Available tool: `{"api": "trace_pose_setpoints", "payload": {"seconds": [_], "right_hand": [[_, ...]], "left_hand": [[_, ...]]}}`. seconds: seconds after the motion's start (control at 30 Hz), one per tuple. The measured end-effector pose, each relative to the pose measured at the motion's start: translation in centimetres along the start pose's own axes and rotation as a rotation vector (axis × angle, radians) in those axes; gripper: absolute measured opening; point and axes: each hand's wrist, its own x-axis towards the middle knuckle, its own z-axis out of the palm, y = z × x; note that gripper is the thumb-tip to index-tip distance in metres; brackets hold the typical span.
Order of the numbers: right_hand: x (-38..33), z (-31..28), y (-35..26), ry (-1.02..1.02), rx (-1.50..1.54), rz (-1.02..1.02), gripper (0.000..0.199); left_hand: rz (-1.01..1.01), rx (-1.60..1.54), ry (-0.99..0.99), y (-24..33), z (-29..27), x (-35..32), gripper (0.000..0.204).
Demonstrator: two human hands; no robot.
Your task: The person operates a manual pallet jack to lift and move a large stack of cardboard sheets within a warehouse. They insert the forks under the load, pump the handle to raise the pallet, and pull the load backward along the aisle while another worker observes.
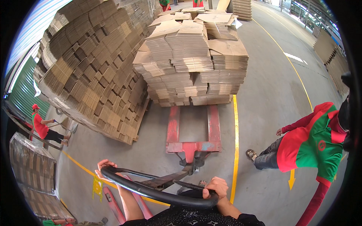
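A black loop handle (pixel 151 190) of a red pallet jack (pixel 194 147) stretches across in front of me. My right hand (pixel 218 188) is wrapped round its right end, thumb on the near side. At the left end my left hand (pixel 105 168) lies against the handle, its fingers loosely bent and apart rather than closed round it. The two red forks run forward to a tall load of flat cardboard boxes (pixel 188 56) in tied bundles; their far ends are hidden by it.
A taller cardboard stack (pixel 94 79) stands close on the left. Near on the right is a person (pixel 301 143) in red and green; another person (pixel 41 124) stands far left. Wrapped stacks (pixel 32 162) line the left edge. A yellow floor line (pixel 235 150) runs beside the jack.
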Motion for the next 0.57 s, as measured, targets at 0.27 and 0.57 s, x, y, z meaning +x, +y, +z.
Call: {"api": "trace_pose_setpoints", "payload": {"seconds": [0.27,0.57], "right_hand": [[-0.24,-0.08,0.16,-0.006,0.007,-0.004,0.016],[-0.46,-0.13,0.28,-0.011,-0.006,-0.005,0.015]], "left_hand": [[-0.005,-0.038,0.018,-0.15,0.11,-0.01,0.069],[0.035,-0.016,-0.013,-0.55,-0.26,0.26,0.071]]}}
